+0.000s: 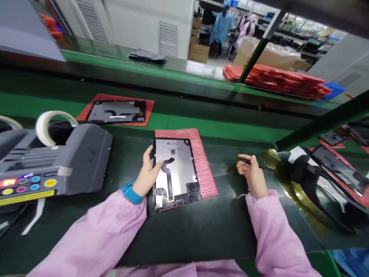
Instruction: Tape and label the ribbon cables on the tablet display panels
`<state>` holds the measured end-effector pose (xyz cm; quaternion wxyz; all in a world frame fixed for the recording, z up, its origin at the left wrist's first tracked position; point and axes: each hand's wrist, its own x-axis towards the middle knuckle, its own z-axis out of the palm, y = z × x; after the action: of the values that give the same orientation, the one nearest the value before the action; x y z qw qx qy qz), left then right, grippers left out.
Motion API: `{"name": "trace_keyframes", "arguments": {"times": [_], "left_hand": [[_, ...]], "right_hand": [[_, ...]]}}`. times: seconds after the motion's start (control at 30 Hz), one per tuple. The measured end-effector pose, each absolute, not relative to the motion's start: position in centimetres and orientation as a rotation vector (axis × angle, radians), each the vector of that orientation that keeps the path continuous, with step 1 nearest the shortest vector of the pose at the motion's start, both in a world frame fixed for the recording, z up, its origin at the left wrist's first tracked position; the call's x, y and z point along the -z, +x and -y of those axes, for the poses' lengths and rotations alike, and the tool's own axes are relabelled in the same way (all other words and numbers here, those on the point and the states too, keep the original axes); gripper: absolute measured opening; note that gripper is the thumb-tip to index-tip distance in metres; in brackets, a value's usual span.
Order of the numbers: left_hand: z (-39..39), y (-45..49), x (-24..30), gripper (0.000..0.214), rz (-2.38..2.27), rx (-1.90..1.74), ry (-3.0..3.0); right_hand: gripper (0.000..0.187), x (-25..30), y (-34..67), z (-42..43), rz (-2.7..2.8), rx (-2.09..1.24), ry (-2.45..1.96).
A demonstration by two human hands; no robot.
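Observation:
My left hand [148, 173] grips the left edge of a tablet screen panel [181, 169], its thumb over the edge. The panel lies back side up, silver with a black border and a curved black flex cable [168, 175]. Beneath it and out to its right shows a red bubble-wrap bag [206, 169]. To the right, apart from the panel, my right hand [252, 175] is closed on slim black tweezers [263, 167], which point to the right. Whether their tips touch anything is unclear.
A grey tape dispenser [83, 154] with a tape roll stands at left. Behind lies another screen panel [118, 109] on a red bag. Yellow film [300, 204], a black strap-like object [308, 188] and more panels lie at right. Red bags [282, 79] fill the shelf; two people are beyond.

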<state>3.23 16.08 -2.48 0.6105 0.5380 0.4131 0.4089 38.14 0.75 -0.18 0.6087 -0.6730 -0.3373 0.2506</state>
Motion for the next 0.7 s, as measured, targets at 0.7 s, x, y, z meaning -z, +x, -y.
{"name": "trace_keyframes", "arguments": {"times": [0.7], "left_hand": [[-14.1,4.3,2.4,0.050,-0.508,-0.486,2.501]], "right_hand": [[0.044,0.1,38.3,2.2,0.872,-0.564,-1.741]]}}
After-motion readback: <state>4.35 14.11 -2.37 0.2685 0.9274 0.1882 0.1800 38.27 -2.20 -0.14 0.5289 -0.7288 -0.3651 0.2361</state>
